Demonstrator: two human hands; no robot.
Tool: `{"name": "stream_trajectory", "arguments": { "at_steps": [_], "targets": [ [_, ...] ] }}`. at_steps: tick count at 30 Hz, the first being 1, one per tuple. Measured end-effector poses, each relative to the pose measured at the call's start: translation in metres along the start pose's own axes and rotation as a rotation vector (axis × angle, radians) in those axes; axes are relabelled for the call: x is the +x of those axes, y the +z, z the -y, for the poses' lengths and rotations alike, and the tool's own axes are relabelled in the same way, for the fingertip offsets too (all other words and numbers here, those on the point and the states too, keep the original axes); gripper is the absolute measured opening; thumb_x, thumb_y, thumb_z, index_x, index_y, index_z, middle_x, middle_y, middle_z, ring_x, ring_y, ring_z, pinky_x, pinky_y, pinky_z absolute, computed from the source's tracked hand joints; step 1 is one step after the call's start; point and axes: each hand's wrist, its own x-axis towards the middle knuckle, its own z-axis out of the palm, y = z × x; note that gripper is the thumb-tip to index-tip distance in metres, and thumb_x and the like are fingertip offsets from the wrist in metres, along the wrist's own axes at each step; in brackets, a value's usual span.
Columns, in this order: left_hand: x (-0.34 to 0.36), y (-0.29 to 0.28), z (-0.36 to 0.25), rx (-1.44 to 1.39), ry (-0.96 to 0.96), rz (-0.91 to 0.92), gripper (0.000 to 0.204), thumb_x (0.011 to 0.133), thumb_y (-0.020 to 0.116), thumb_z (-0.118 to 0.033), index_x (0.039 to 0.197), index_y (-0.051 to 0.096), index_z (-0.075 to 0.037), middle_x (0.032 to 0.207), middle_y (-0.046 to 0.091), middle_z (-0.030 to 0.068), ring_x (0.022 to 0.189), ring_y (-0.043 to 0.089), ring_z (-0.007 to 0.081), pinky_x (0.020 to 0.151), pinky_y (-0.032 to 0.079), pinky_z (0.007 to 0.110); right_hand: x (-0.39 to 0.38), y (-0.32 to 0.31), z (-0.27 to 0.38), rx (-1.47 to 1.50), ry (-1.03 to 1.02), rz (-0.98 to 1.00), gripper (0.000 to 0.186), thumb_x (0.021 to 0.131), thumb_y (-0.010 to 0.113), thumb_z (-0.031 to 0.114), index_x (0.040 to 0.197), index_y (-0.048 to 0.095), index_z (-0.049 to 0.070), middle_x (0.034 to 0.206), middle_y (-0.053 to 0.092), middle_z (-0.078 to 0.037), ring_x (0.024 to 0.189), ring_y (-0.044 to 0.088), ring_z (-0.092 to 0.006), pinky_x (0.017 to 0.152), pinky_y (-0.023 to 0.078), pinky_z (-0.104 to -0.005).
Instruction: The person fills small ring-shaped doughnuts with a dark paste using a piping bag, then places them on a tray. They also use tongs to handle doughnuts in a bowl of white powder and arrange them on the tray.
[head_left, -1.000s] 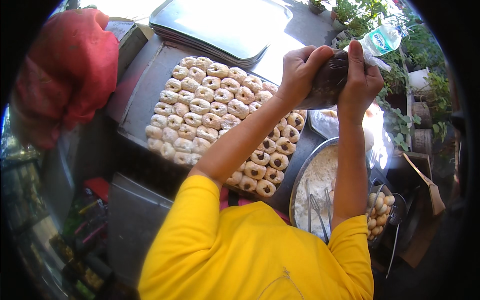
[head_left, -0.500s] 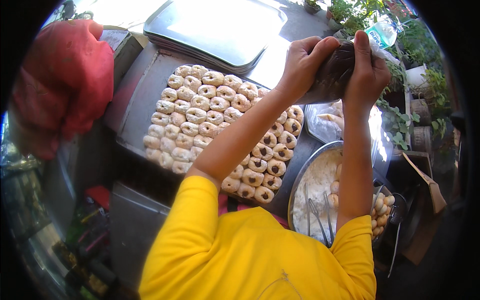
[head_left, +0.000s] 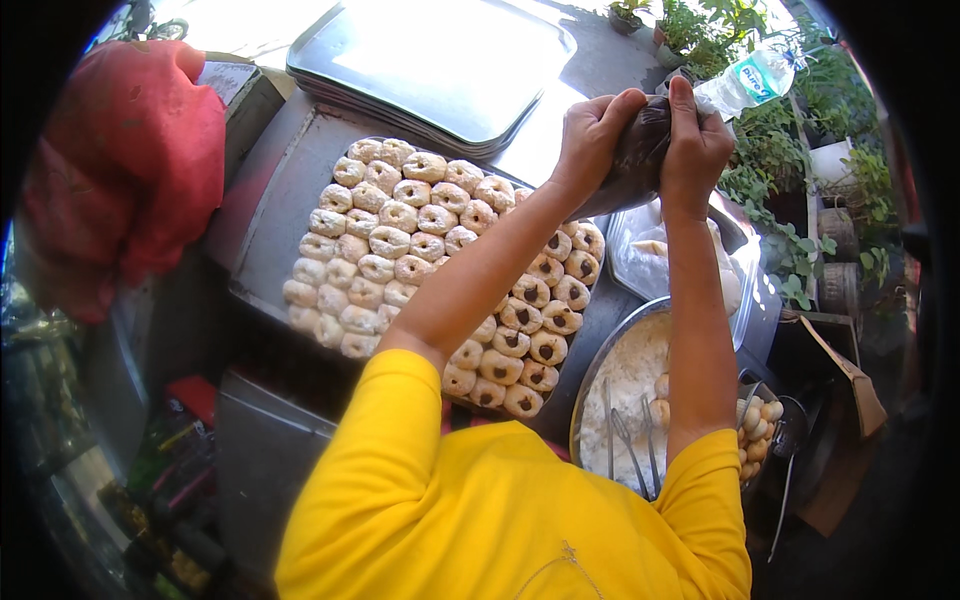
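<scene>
Up over the far right of the work table, my left hand [head_left: 592,140] and my right hand [head_left: 694,150] are both closed on a plastic piping bag [head_left: 638,158] full of dark brown filling. Its lower part hangs between my wrists. Below and to the left, rows of sugar-dusted doughnuts [head_left: 392,240] sit packed together. Those on the near right side, such as one doughnut [head_left: 521,315], carry dark filling in their centre holes. My left forearm crosses over the rows and hides some of them.
A stack of metal trays [head_left: 430,70] stands at the back. To the right are a round pan of white powder [head_left: 625,380] with tongs [head_left: 627,440], a tray with clear plastic [head_left: 640,250], and small round pieces [head_left: 757,430]. A red cloth [head_left: 125,170] hangs left; a bottle [head_left: 750,82] stands far right.
Both hands have shifted a little left and down with the piping bag, and more of the bottle behind them now shows. The view has shifted slightly.
</scene>
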Motion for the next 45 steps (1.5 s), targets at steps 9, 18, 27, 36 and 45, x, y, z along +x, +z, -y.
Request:
{"name": "stream_trajectory", "arguments": {
  "at_steps": [9, 18, 27, 36, 45],
  "targets": [
    [0.004, 0.012, -0.012, -0.012, 0.088, 0.029, 0.040, 0.082, 0.056, -0.036, 0.072, 0.063, 0.002, 0.057, 0.057, 0.0025, 0.051, 0.047, 0.0048, 0.046, 0.038, 0.020, 0.013, -0.009, 0.013, 0.054, 0.011, -0.042, 0.029, 0.079, 0.063, 0.027, 0.072, 0.062, -0.001, 0.063, 0.057, 0.000, 0.055, 0.048, -0.0063, 0.053, 0.039, -0.0211],
    [0.003, 0.018, -0.026, -0.019, 0.099, 0.070, 0.041, 0.082, 0.054, -0.037, 0.076, 0.063, 0.002, 0.059, 0.058, 0.0033, 0.053, 0.048, 0.0050, 0.048, 0.039, 0.020, 0.012, -0.011, 0.028, 0.053, 0.013, -0.058, 0.027, 0.079, 0.064, 0.027, 0.074, 0.063, 0.000, 0.065, 0.058, -0.002, 0.055, 0.049, -0.0071, 0.054, 0.039, -0.0203],
    [0.009, -0.006, -0.066, 0.082, 0.074, 0.101, 0.043, 0.083, 0.052, -0.041, 0.081, 0.062, 0.001, 0.064, 0.058, 0.0038, 0.057, 0.052, 0.0064, 0.053, 0.042, 0.019, 0.012, 0.020, 0.041, 0.326, -0.020, -0.003, 0.024, 0.077, 0.066, 0.024, 0.074, 0.062, 0.001, 0.066, 0.060, -0.002, 0.055, 0.053, -0.0059, 0.053, 0.041, -0.0186],
    [0.011, -0.032, -0.018, 0.059, 0.085, -0.009, 0.041, 0.084, 0.052, -0.038, 0.075, 0.062, 0.001, 0.061, 0.057, 0.0018, 0.055, 0.048, 0.0060, 0.051, 0.040, 0.019, -0.001, 0.035, 0.000, 0.145, 0.002, 0.037, 0.027, 0.080, 0.063, 0.025, 0.070, 0.061, 0.000, 0.063, 0.056, 0.002, 0.056, 0.046, -0.0038, 0.054, 0.038, -0.0189],
    [0.009, -0.017, -0.031, 0.024, 0.104, 0.012, 0.039, 0.082, 0.055, -0.036, 0.073, 0.063, 0.001, 0.058, 0.056, 0.0008, 0.052, 0.046, 0.0044, 0.049, 0.039, 0.020, 0.008, 0.024, 0.009, 0.209, 0.036, -0.010, 0.028, 0.079, 0.064, 0.026, 0.071, 0.062, 0.000, 0.063, 0.057, 0.000, 0.053, 0.048, -0.0058, 0.051, 0.039, -0.0198]
  ]
}}
